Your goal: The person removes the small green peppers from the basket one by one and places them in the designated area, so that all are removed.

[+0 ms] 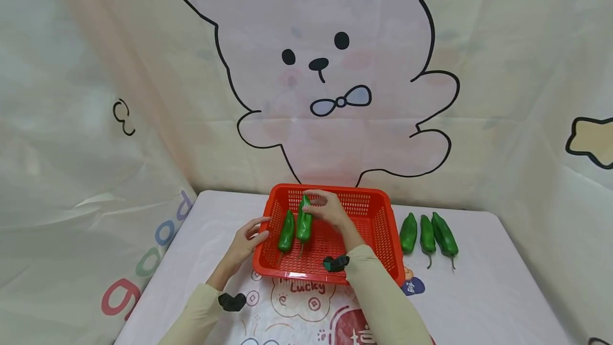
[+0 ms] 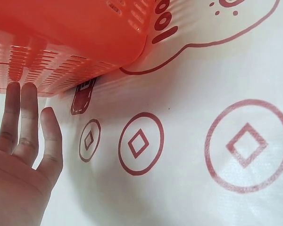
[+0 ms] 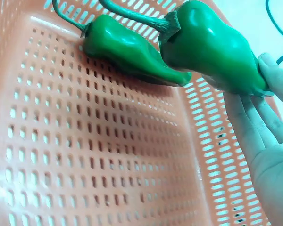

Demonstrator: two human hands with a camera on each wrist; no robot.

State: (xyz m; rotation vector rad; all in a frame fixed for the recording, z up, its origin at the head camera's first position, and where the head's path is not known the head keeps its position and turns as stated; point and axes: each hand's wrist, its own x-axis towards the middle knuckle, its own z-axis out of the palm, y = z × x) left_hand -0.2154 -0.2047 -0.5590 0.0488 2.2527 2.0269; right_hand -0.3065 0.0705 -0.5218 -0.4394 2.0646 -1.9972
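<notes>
My right hand (image 1: 328, 210) pinches the tip end of a green pepper (image 1: 304, 222) inside the red plastic basket (image 1: 330, 276). In the right wrist view that pepper (image 3: 212, 47) has its stem pointing away from my fingers. A second green pepper (image 1: 287, 232) lies to its left on the basket's floor. My left hand (image 1: 246, 239) touches the left wall of the basket with its fingers. Seen from the left wrist, the fingers (image 2: 29, 108) are extended against the slotted side; the thumb is hidden there.
Right of the basket, several green peppers lie on the white table: one (image 1: 408, 233) beside the rim, another (image 1: 428, 236) further right, and a third (image 1: 444, 234). A printed cloth (image 1: 306, 313) covers the table in front. A curtain with a cartoon animal (image 1: 335, 137) hangs behind.
</notes>
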